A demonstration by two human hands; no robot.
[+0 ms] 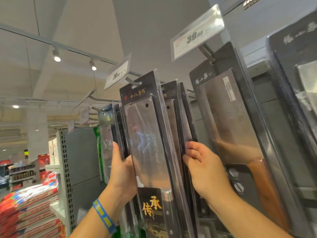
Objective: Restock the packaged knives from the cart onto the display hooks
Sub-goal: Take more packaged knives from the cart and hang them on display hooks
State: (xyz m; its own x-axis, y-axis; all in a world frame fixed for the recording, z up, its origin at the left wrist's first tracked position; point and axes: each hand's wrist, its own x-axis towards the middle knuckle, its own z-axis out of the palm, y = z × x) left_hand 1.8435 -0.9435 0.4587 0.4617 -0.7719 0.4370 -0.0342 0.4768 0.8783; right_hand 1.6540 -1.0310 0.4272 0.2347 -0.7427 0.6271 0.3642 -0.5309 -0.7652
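Left hand gripped the front knife pack by its left edge, its hang slot at the hook. Right hand pinched the packs behind. Risk: slot not fully seated, so the pack could slip off once released.

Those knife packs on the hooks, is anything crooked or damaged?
Nothing looks damaged. The front cleaver pack leans off vertical, its hang slot at the hook tip, held between the left hand and the right hand. That looks like mid-hanging, not a fault.
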